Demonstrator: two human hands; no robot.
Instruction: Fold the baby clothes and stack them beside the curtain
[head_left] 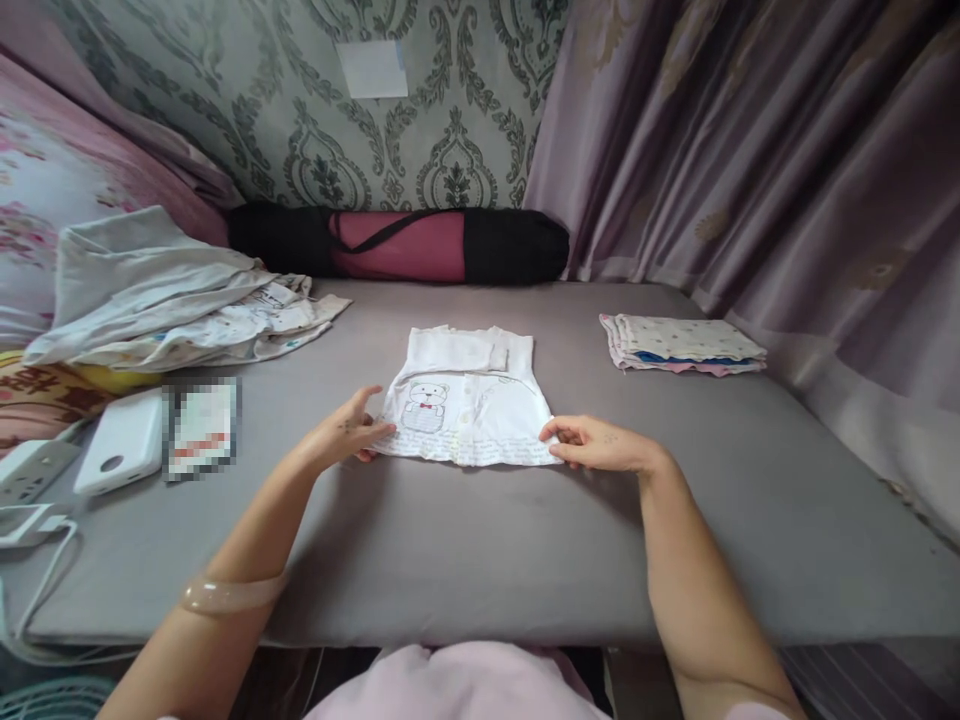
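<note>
A small white baby shirt with a printed bear and a band of writing along its hem lies flat in front of me. Its sleeves are folded across the top. My left hand pinches the lower left corner between thumb and fingers, the index finger raised apart. At the lower right corner, my right hand grips the hem, with the thumb on top and the fingers curled. The cloth between the two hands rests on the grey sheet.
A stack of folded clothes sits at the right. At the left lie a loose clothes pile, a white power bank, a blurred-out item and a power strip with cables. A black and maroon bag lies along the wall.
</note>
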